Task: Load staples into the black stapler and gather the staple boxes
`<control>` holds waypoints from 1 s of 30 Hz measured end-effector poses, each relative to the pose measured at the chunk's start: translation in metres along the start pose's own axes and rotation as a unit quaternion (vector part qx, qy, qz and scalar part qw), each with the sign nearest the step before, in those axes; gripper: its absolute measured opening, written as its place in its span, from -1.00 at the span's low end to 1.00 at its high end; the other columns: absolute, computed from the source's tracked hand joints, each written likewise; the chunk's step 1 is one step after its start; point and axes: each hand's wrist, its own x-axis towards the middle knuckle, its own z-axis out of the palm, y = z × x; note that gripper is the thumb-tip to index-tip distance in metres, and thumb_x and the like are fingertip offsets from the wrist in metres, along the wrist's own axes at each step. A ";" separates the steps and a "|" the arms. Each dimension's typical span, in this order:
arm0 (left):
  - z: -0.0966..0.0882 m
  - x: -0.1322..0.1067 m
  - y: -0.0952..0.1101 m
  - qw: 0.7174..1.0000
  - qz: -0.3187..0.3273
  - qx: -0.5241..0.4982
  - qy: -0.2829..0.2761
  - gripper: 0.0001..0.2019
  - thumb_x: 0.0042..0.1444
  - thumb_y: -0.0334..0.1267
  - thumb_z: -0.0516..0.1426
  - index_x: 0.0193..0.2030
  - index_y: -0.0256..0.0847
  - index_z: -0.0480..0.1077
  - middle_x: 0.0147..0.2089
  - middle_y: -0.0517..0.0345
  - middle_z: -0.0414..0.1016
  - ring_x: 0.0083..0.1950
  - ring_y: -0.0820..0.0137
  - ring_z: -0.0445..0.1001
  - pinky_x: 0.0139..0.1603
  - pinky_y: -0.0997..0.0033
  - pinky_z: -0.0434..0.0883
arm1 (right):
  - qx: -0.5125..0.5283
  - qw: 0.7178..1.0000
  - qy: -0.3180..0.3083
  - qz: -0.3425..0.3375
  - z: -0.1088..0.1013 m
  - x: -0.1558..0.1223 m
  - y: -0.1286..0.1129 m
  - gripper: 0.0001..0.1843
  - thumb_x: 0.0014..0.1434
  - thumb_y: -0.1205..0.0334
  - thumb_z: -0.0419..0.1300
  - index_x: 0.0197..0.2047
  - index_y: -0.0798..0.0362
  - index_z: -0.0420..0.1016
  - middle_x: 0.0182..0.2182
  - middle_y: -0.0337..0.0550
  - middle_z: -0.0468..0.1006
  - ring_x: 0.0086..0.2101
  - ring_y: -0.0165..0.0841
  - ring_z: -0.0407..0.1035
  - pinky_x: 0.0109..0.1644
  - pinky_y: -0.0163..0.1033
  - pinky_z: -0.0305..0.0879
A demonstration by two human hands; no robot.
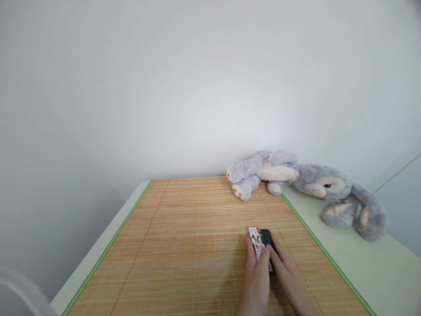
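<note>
Both my hands rest on a bamboo mat near the front right. My left hand lies with fingers stretched forward, touching a small white box with red print. My right hand lies beside it, fingers extended along a small black object that sits against the box. Both things lie flat on the mat. Neither hand is wrapped round anything.
A grey plush rabbit lies on its side at the back right, half on the mat, half on the pale green tabletop. A white wall stands behind the table. The mat has green edging.
</note>
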 end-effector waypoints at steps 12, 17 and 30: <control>-0.127 -0.022 0.009 0.982 0.006 0.140 0.128 -0.28 0.39 0.07 -0.06 0.58 -0.24 0.01 0.62 0.07 -0.05 0.62 0.24 -0.05 0.61 0.14 0.01 | 0.048 0.988 -0.142 0.040 0.113 -0.061 -0.022 -0.21 0.43 -0.27 -0.05 0.55 -0.03 0.09 0.48 -0.01 0.20 0.45 -0.10 0.07 0.53 0.20 0.02; -0.124 -0.024 -0.001 0.969 0.049 0.180 0.163 -0.36 0.38 -0.02 -0.05 0.53 -0.21 0.11 0.57 0.00 0.13 0.58 0.21 0.12 0.57 0.12 0.14 | 0.028 0.995 -0.090 -0.024 0.106 -0.051 -0.018 -0.32 0.43 -0.16 0.03 0.49 -0.06 0.20 0.36 0.04 0.34 0.35 -0.08 0.23 0.46 0.11 0.17; -0.126 -0.038 -0.005 0.845 0.105 0.441 0.283 -0.24 0.21 -0.18 0.10 0.50 -0.32 -0.02 0.22 -0.13 0.48 0.23 0.16 0.48 0.28 0.19 0.39 | 0.023 0.998 -0.048 -0.031 0.075 -0.029 0.002 -0.27 0.38 -0.19 0.10 0.47 -0.02 0.19 0.28 0.05 0.40 0.24 -0.03 0.33 0.39 0.13 0.21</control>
